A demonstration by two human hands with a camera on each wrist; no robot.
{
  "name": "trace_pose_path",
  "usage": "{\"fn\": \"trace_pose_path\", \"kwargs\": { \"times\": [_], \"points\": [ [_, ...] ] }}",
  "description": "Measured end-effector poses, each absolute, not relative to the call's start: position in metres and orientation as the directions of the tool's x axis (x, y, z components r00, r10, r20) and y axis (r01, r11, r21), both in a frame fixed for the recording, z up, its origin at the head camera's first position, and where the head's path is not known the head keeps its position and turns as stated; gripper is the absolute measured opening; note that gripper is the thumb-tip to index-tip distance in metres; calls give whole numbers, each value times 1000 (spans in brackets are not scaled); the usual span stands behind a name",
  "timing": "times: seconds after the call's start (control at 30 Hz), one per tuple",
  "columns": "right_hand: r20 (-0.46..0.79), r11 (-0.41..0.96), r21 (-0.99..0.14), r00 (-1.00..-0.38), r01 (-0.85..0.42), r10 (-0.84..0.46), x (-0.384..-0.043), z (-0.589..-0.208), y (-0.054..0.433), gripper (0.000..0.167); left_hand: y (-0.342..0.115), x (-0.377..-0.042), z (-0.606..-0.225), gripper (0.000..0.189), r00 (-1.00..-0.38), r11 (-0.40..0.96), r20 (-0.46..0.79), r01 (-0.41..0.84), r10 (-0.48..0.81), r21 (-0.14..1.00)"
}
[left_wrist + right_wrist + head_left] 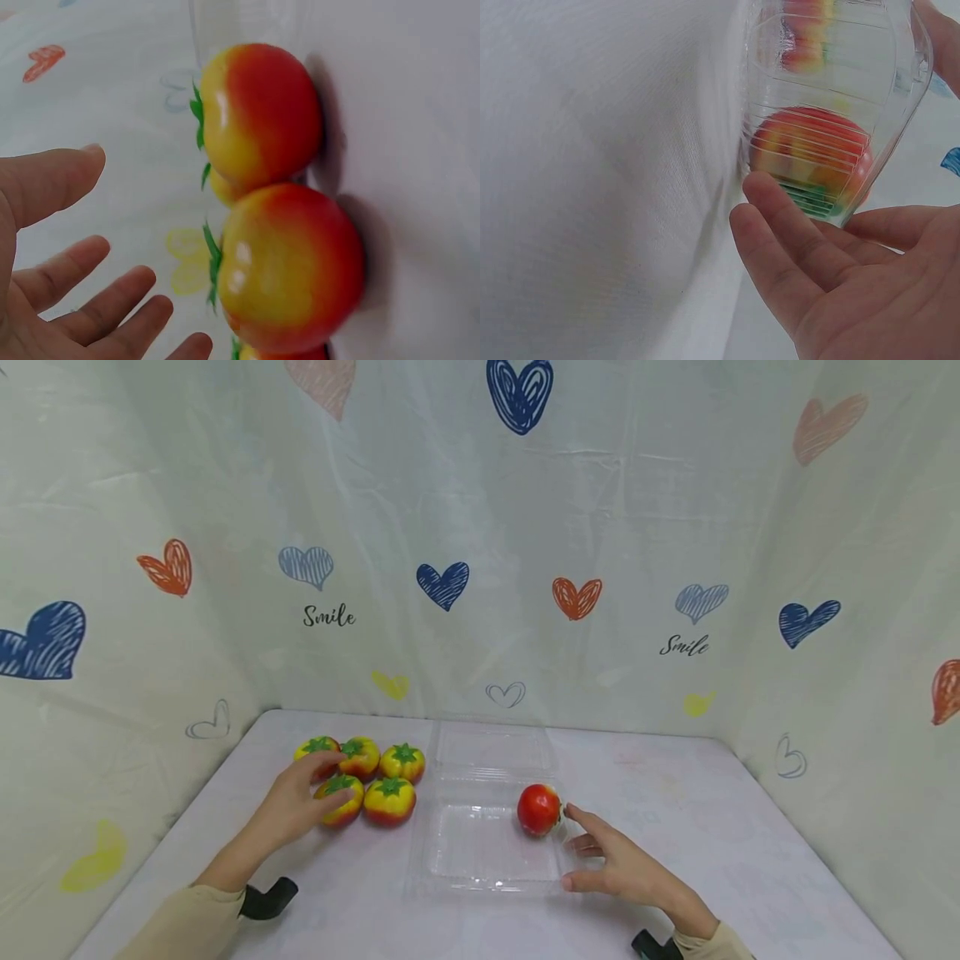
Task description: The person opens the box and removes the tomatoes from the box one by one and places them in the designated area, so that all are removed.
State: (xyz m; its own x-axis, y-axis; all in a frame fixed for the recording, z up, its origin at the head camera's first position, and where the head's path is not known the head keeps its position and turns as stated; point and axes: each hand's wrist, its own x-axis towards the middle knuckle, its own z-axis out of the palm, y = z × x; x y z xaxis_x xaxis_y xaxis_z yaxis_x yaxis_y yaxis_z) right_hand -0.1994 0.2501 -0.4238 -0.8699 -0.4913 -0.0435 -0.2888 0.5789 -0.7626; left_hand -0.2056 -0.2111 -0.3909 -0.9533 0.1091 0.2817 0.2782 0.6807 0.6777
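Observation:
My left hand [292, 802] hovers over a cluster of several red-and-yellow tomatoes, its fingers spread apart. The nearest tomato [345, 802] lies partly behind its thumb; another tomato [391, 802] sits just to the right. In the left wrist view, bare space separates the fingers from a tomato [292, 270]. A clear plastic box [465, 847] lies with its lid [491, 750] folded back. One tomato [537, 810] rests on its side at the box's right, green leaves towards my right hand [618, 862]. That hand's extended fingers lie against or close to the box's outer right wall.
All of this stands on a white-covered table [637, 785]. Behind and beside it hangs a pale curtain [465, 510] printed with hearts. A black wrist mount [270, 899] sticks out by the left sleeve, another mount [656, 946] by the right.

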Motion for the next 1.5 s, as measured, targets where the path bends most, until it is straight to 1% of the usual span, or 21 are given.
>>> {"fn": "trace_pose_path", "kwargs": {
  "times": [0.17,0.37,0.57,0.67,0.87,1.1,1.37,1.5],
  "points": [
    [-50,580,-763,-868,-286,-494,-199,-424,249,94,-196,-207,-387,49,-947,671,296,300,124,678],
    [-51,576,-766,-866,-285,-497,-199,-423,248,94,-177,-211,-384,50,-946,680,291,308,143,665],
    [-40,579,-759,-867,-298,-498,-199,-424,248,94,-156,-216,-380,47,-935,618,278,354,221,701],
    [-41,588,-752,-870,-298,-492,-199,-424,248,94,-145,-217,-378,46,-923,601,283,384,259,701],
    [-46,597,-747,-873,-293,-485,-198,-422,248,93,-120,-219,-375,44,-922,611,248,384,298,692],
    [-50,607,-740,-877,-289,-479,-198,-422,249,94,-95,-221,-371,46,-921,600,188,368,343,710],
    [-46,604,-741,-875,-294,-482,-200,-424,250,95,-77,-229,-366,47,-873,614,192,457,449,644],
    [-41,598,-743,-873,-299,-486,-200,-424,250,95,-67,-233,-361,48,-853,617,174,482,491,622]
  ]
}}
